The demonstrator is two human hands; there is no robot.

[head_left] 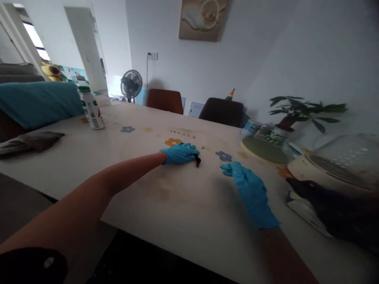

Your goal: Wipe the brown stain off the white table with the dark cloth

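One small black object (197, 160) lies near the middle of the table (183, 209), at the fingertips of the left hand (180, 154). The gloved fingers are curled onto it and appear to pinch it. The right hand (250, 191) rests open and flat, holding nothing. Judged by size, the object is light; its stiffness cannot be told. A fingertip pinch at the exposed right end suits it. It looks dark, matt and blurred.

Small black object (197, 161), shape unclear, on pale table (177, 209), pinched by left grip (179, 154).
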